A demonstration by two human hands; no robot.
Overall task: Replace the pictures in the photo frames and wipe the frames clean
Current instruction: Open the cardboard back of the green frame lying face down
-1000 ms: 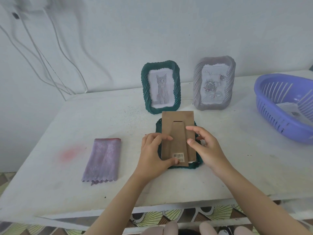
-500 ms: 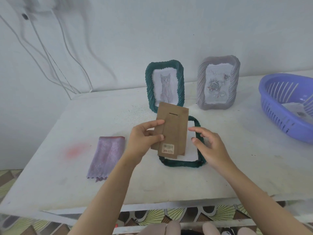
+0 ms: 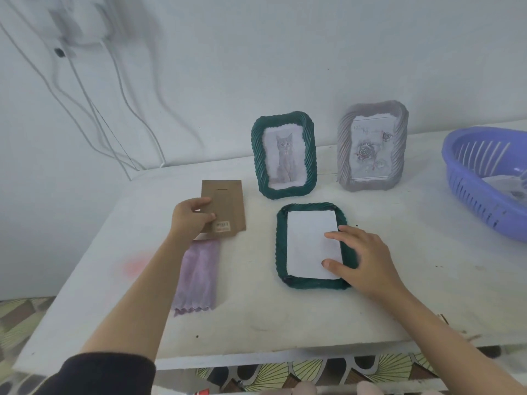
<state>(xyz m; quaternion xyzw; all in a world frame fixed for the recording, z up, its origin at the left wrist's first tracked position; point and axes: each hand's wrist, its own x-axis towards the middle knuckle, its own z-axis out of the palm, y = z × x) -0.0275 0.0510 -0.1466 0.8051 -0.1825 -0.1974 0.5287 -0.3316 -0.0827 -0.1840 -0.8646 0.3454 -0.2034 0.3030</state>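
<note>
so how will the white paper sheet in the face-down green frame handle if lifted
The white paper sheet looks thin: probably floppy and light. Lying flat inside the dark green ribbed frame, it is likely hard to pinch. The right hand may need to slide it.

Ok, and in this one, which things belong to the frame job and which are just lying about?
Job: face-down green frame; white sheet in it, under the right hand; brown backing board, held by the left hand; purple cloth; standing cat frame; grey rose frame.

Lying about: wall cables; red stain; purple basket, with paper in it, role unclear.
</note>
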